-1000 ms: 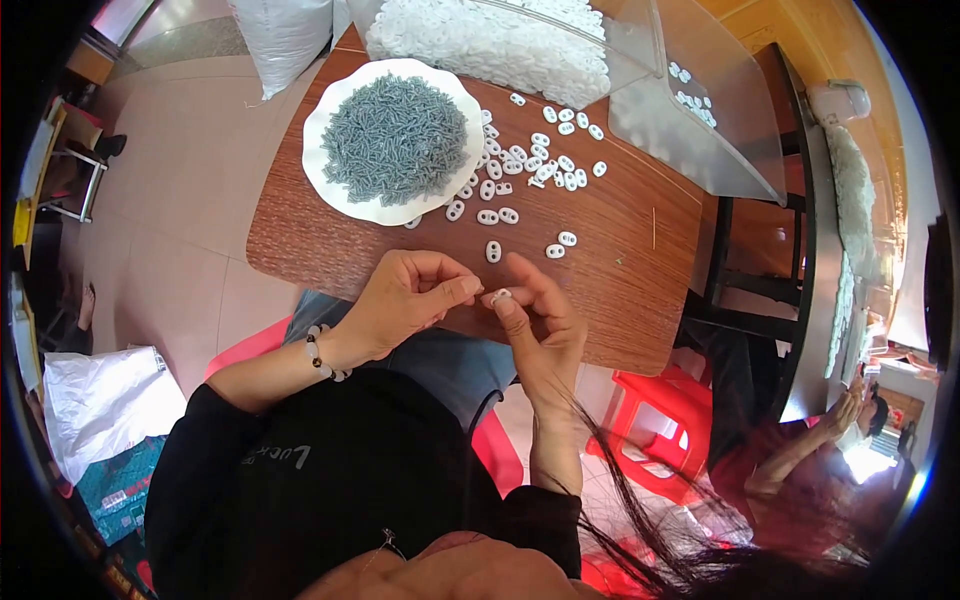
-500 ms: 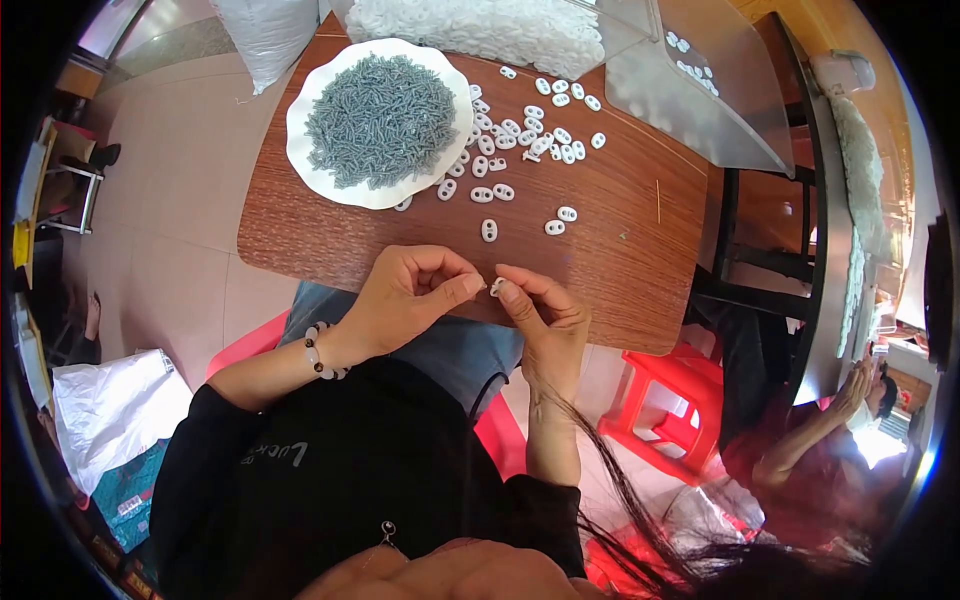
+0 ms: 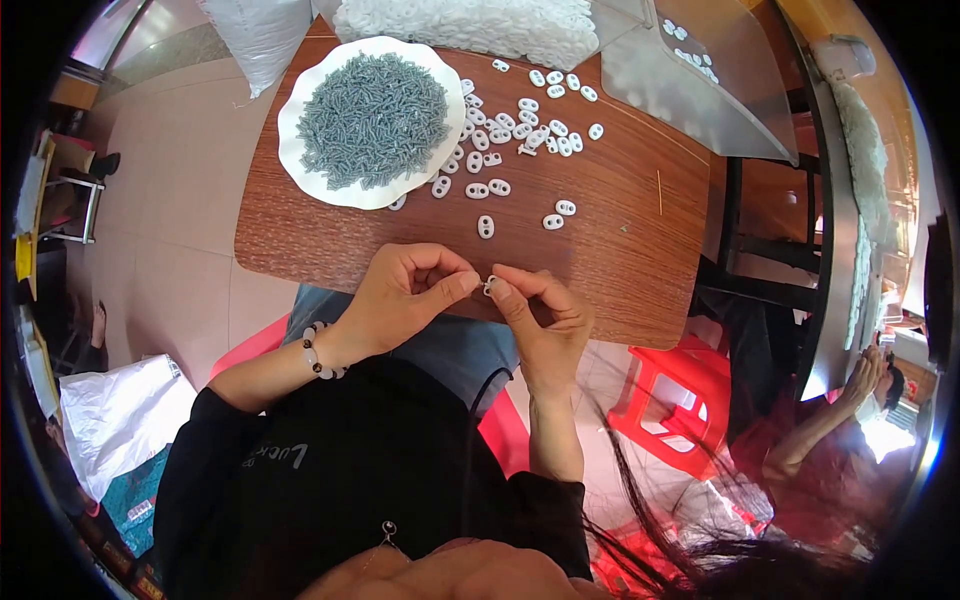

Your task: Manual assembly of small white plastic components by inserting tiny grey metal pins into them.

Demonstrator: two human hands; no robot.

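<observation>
At the near edge of the brown wood-grain table, my left hand and my right hand meet fingertip to fingertip. A small white two-hole cord lock is pinched between my right thumb and forefinger. My left thumb and forefinger are pressed together against its left side; whatever they hold is too small to make out. Beyond my hands lie several loose white oval cord locks, each with two holes. To their left, a white scallop-edged plate carries a heap of tiny grey springs.
A large heap of white pieces fills the table's far edge, beside a translucent tray. A white sack stands at the far left. A red plastic stool is at the right, where another person sits.
My left fingertips have closed the small gap to the cord lock in my right hand and now touch it. The cord lock has turned slightly. The view has shifted a little.
</observation>
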